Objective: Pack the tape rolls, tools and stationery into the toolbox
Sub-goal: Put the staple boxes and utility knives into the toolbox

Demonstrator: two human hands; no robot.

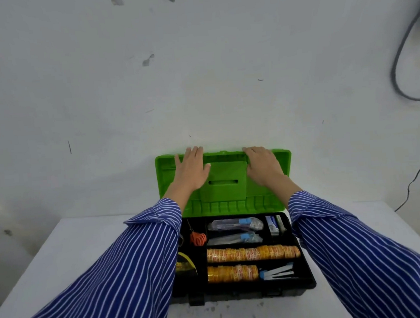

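Toolbox [240,290] — black tray packed, green lid [226,182] upright (flat-fingered left hand [191,168] against it) — right hand [264,163] curling over its top edge.

Upright lid [224,182] blocks rear; tray [309,273] compartments packed, open above.

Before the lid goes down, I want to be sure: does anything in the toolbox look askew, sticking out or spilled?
Nothing stands out. The tape rolls, stapler and orange scissors lie inside their compartments of the toolbox. Both the left hand and right hand are at the top edge of the upright green lid. The left sleeve hides part of the tray.
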